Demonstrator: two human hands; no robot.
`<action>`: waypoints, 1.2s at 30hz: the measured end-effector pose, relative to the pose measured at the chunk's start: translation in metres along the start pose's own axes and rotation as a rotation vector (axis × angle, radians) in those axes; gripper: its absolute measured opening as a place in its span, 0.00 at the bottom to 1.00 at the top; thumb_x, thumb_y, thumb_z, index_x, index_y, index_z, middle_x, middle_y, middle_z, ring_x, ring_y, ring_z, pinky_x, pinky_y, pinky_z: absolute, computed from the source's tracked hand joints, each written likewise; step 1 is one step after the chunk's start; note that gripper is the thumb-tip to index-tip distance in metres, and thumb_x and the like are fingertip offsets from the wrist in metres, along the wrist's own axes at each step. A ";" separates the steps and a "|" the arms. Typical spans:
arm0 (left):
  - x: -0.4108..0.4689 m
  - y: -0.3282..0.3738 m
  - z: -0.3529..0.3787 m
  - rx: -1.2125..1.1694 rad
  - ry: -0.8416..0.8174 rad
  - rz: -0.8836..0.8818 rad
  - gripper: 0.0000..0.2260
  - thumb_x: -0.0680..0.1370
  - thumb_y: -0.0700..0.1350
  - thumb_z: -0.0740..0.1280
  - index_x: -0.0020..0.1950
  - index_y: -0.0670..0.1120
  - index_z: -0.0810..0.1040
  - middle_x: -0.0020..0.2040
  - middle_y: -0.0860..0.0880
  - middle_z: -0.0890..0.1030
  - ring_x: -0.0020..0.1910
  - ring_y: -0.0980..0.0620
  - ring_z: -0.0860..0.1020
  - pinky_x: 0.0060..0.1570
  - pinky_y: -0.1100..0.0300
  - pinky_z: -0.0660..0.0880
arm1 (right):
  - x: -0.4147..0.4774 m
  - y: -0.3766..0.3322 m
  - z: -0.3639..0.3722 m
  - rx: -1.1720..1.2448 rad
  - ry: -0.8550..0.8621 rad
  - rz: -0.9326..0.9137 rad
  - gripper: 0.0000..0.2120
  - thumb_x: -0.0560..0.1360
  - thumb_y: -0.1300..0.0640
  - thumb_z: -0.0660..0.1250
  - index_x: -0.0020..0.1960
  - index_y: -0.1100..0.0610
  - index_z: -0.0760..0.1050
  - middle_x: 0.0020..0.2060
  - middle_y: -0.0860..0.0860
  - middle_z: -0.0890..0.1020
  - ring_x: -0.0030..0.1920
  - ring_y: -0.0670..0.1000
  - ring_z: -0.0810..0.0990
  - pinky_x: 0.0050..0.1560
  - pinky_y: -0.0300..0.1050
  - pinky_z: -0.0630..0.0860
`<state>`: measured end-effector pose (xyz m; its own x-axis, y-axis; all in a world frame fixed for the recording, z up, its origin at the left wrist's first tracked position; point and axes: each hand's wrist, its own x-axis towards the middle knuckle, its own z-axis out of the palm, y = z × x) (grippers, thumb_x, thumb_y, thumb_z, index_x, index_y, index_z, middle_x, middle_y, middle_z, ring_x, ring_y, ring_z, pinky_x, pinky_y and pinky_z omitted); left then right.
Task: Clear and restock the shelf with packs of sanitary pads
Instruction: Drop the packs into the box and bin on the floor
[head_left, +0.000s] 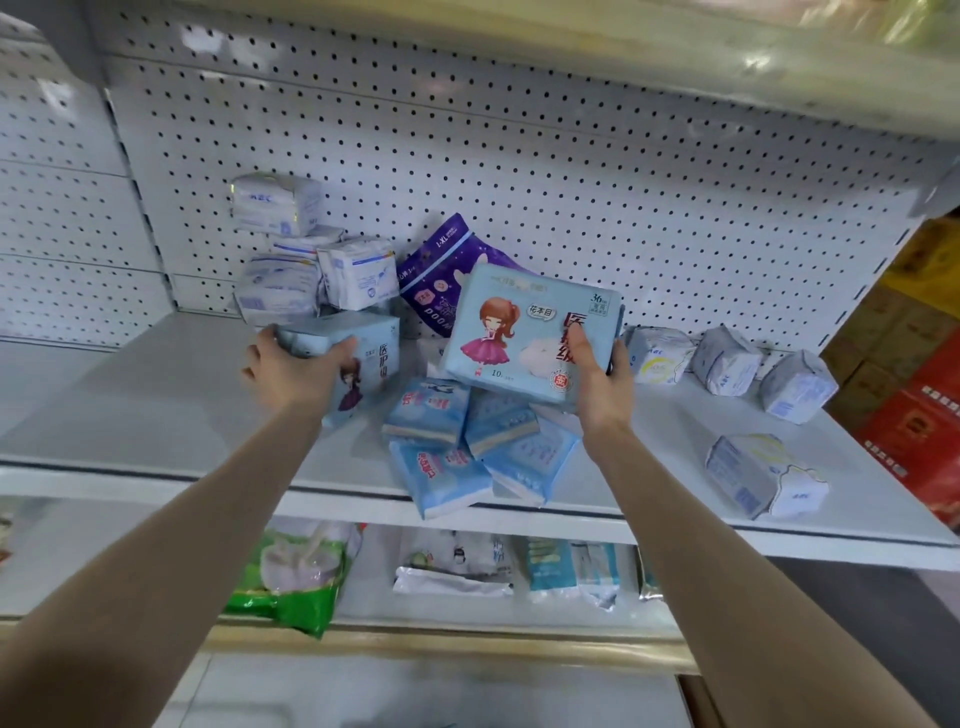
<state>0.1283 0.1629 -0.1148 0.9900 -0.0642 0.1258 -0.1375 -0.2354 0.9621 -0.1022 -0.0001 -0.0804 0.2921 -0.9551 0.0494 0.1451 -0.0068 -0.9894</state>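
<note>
Nearest, below both forearms, the lower shelf (571, 623) carries a green bag (296, 577), some white packets (452, 569) and blue-and-white packs (571, 571). Above it runs the front lip of the main shelf (156, 480). Just under and between the two sets of fingers lies a heap of light blue packs (452, 457), the nearest one jutting over that lip. The left hand (291, 371) grips the small girl pack (363, 364), a pale blue one. Its fingers are curled round the pack's left end and the thumb lies across the top, and the pack's lower edge looks to rest on the shelf. The right hand (602, 384) holds the large girl pack (519, 332), also pale blue, tilted and lifted above the heap. The thumb presses on the printed face and the fingers are wrapped behind the right edge. To the right of those fingers, a white pack (763, 475) lies alone near the lip. Further back, three more white packs (727, 358) sit in a loose row, the closest one just beside the right fingers. Behind the large girl pack, and partly hidden by it, a purple pack (441, 275) leans against the back. Beyond the left fingers, a stack of white packs (280, 260) is piled against the pegboard panel (519, 156). At the far right edge stand red and yellow cartons (914, 364), outside the shelving.
</note>
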 end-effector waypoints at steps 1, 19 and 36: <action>-0.005 0.002 -0.011 -0.010 0.013 0.010 0.41 0.64 0.55 0.80 0.71 0.42 0.67 0.68 0.42 0.70 0.68 0.42 0.64 0.68 0.47 0.64 | -0.007 -0.002 0.000 0.004 -0.007 -0.004 0.22 0.73 0.45 0.73 0.64 0.48 0.74 0.53 0.45 0.83 0.54 0.48 0.83 0.62 0.54 0.77; -0.189 0.047 -0.141 -0.395 0.013 0.179 0.30 0.57 0.62 0.79 0.51 0.54 0.68 0.58 0.46 0.78 0.56 0.51 0.79 0.59 0.52 0.76 | -0.145 -0.044 -0.112 0.037 -0.041 -0.101 0.32 0.71 0.41 0.73 0.71 0.49 0.70 0.57 0.44 0.81 0.59 0.48 0.80 0.66 0.52 0.73; -0.339 -0.129 -0.150 -0.086 -0.179 -0.122 0.37 0.54 0.69 0.76 0.53 0.47 0.73 0.54 0.44 0.79 0.53 0.45 0.80 0.53 0.44 0.78 | -0.258 0.122 -0.230 -0.117 0.013 0.190 0.34 0.67 0.40 0.75 0.69 0.51 0.72 0.57 0.47 0.83 0.57 0.49 0.82 0.59 0.55 0.79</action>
<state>-0.1850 0.3609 -0.2452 0.9765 -0.2134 -0.0307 -0.0061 -0.1694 0.9855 -0.3767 0.1772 -0.2451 0.2911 -0.9463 -0.1403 -0.0226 0.1398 -0.9899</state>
